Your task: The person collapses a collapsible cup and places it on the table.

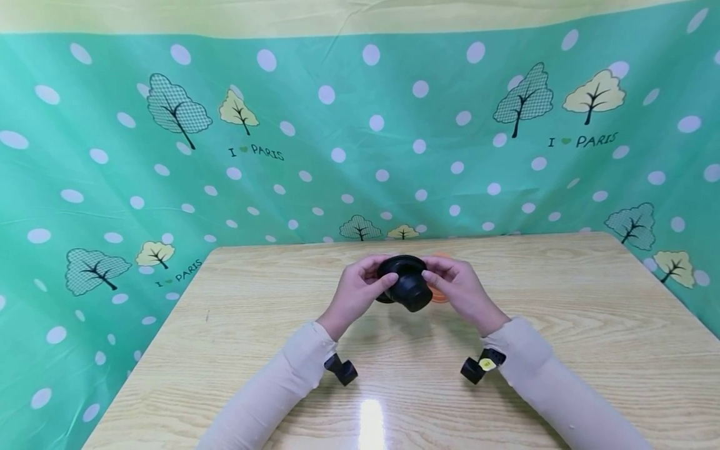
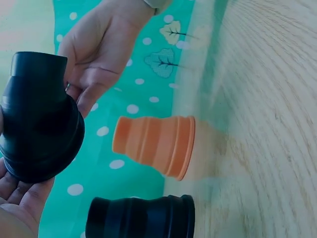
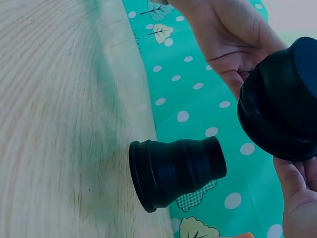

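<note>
Both hands hold a black stepped cup up above the table, its wide rim tilted away and its narrow end toward me. My left hand grips the rim's left side, thumb on the near face, while my right hand does the same on the right. Most fingers are hidden behind the rim. Beyond the hands, a second black stepped cup stands wide end down on the table. Right of it is an orange stepped cup, also wide end down. In the head view the held cup and hands partly cover both.
The wood-grain table reaches back to a green dotted curtain hanging along its far edge. Small black cameras are strapped at both wrists, under light sleeves. Light glares off the table's near middle.
</note>
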The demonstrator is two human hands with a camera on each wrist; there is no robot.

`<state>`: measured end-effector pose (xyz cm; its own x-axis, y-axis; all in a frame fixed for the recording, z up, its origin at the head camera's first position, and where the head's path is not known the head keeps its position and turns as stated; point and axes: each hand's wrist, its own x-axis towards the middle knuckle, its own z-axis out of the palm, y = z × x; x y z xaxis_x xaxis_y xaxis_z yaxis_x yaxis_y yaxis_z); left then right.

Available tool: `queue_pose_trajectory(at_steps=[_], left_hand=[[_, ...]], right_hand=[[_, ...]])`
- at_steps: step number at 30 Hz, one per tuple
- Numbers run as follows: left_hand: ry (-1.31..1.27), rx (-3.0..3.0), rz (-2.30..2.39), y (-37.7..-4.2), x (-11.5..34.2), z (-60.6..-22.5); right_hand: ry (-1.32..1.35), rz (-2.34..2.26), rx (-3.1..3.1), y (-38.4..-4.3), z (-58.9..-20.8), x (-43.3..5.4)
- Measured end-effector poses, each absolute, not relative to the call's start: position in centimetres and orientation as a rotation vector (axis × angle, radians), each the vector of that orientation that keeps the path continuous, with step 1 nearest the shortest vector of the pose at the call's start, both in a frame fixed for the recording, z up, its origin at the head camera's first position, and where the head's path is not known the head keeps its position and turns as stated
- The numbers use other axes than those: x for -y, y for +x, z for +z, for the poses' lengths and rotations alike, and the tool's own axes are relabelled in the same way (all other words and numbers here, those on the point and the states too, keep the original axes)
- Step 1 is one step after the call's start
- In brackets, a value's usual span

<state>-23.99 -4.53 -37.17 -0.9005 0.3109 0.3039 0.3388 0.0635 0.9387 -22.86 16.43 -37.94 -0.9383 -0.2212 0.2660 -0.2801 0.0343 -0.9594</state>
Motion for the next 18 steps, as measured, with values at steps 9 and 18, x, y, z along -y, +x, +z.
queue_pose_trajectory(at_steps=[9, 18], left_hand=[[-0.685, 2.303, -1.930, -23.0, 4.5, -36.2], [-0.782, 2.459, -1.753, -24.3, 4.7, -38.5]], right_hand=[[0.556, 2.042, 2.316, -22.6, -37.4, -16.7], [0.729, 1.907, 2.506, -23.0, -37.7, -16.5]])
